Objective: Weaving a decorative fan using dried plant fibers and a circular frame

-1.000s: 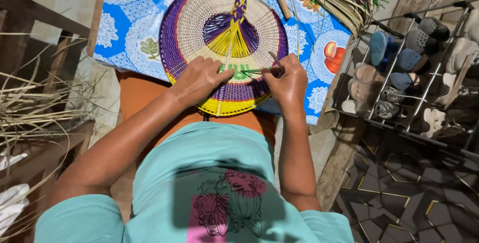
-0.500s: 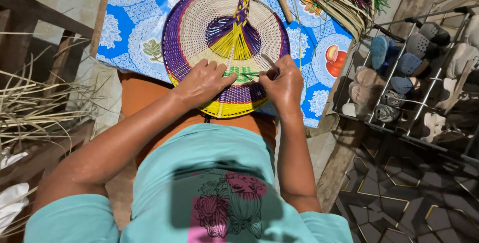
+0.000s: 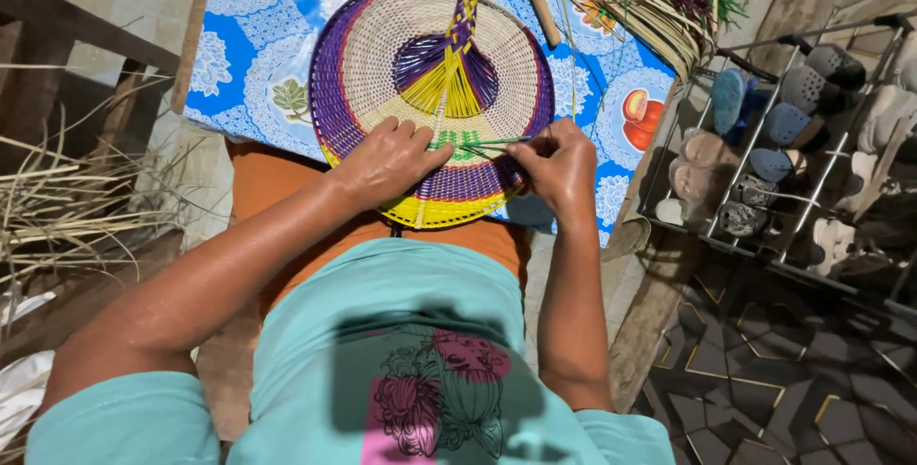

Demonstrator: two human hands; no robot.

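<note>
Head view: the woven fan [image 3: 430, 93] lies at the near edge of the blue cloth [image 3: 248, 64], barely moved since a second ago, left hand [image 3: 387, 161] still flat on it, right hand [image 3: 559, 164] still pinching a green strand [image 3: 492, 144].

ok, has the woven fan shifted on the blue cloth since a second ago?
No real shift. The woven fan covers the same patterns on the blue cloth; the left hand presses it and the right hand works at its edge.
</note>
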